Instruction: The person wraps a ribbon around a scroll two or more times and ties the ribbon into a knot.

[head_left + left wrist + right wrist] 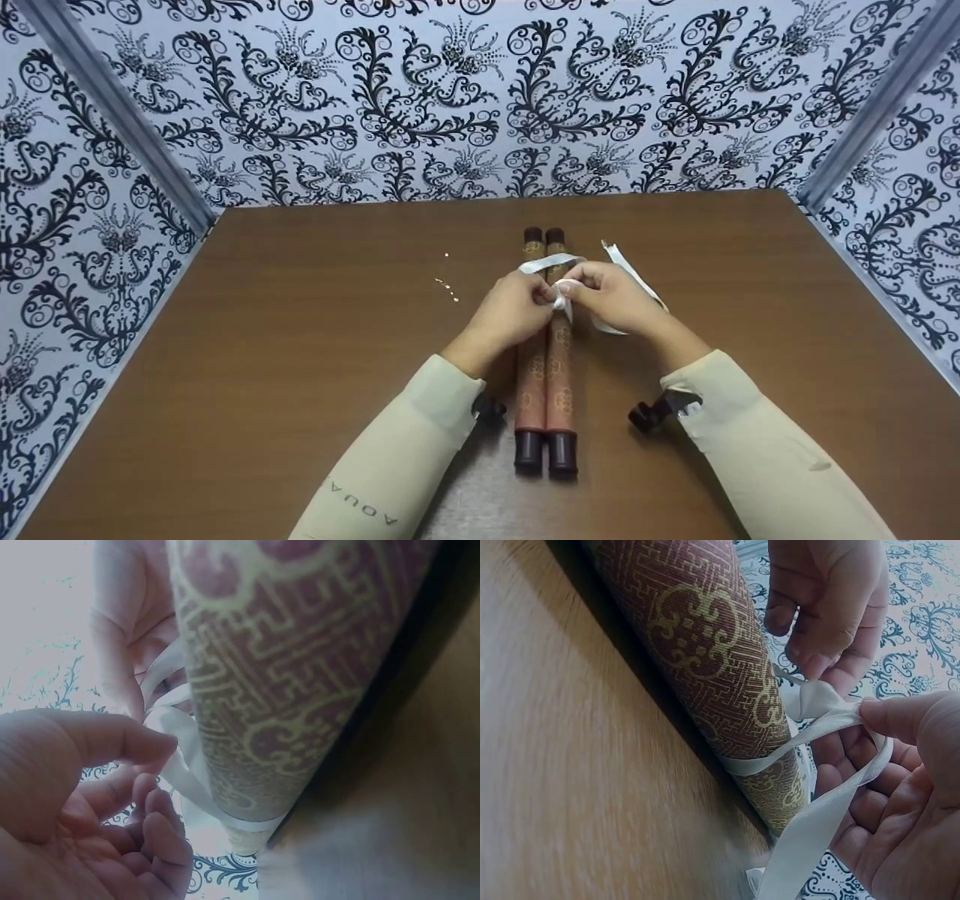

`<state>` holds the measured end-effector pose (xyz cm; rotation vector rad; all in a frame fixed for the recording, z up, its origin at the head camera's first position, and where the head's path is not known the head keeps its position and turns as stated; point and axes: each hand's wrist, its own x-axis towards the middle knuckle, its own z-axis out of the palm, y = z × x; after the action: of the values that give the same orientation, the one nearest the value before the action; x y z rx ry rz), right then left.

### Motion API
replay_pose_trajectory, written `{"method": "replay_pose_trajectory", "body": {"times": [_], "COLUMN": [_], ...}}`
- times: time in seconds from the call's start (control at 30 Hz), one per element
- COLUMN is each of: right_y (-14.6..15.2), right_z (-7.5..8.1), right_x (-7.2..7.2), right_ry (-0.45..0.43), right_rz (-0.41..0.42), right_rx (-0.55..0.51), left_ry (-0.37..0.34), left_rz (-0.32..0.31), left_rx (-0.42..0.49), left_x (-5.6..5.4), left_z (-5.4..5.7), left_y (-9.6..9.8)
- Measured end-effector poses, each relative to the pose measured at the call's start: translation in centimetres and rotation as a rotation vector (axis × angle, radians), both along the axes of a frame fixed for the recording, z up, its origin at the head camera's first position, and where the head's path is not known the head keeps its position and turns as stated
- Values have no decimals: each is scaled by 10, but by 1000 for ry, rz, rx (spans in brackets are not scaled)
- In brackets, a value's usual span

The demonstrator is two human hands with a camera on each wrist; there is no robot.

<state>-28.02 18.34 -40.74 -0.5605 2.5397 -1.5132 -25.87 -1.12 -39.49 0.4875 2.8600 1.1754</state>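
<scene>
Two reddish scrolls with gold patterns and dark end knobs lie side by side, the left scroll point(531, 401) touching the right scroll point(561, 375). White satin ribbon point(810, 829) wraps round a scroll, with a loop and crossing strands at the hands. My left hand point(510, 307) pinches the ribbon between thumb and fingers above the scrolls. From the other side, my right hand point(619, 296) pinches a ribbon loop, its thumb pressing the crossing strands in the right wrist view. One ribbon tail stretches right across the table; the scrolls' undersides are hidden.
The brown wooden table point(300, 360) is bounded by patterned walls point(427, 97) at the back and sides. Small pale specks point(448, 286) lie left of the scrolls. A dark wrist camera point(651, 416) hangs below the right sleeve.
</scene>
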Motion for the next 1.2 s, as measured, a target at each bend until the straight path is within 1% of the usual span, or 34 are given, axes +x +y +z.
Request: {"method": "replay_pose_trajectory", "body": {"times": [0.1,0.3,0.4,0.5,0.63,0.73,0.87,1.07,1.2], "right_y": [0,0,1,2,2,2,1,2,3], "right_z": [0,-2,-3,-3,-3,-3,-4,-5,-3], "right_x": [0,-2,-3,-4,-3,-3,-3,-5,-5], "right_ry": [19,3,-1,2,0,-5,-8,0,-19], "right_rz": [-4,-31,-39,-41,-39,-34,-26,-28,-33], "right_rx": [20,12,16,26,33,27,21,27,34], "left_ry": [-17,-26,-27,-35,-70,-93,-130,-177,-186], "left_rz": [2,-16,-33,-48,-61,-54,-31,-24,-20], "left_rx": [-28,-80,-58,8,125,204,285,418,472], "left_x": [2,3,2,2,2,1,0,-1,-2], "left_z": [0,-1,-1,0,0,-1,-2,-2,-1], "left_y": [1,3,2,1,0,0,-1,2,4]}}
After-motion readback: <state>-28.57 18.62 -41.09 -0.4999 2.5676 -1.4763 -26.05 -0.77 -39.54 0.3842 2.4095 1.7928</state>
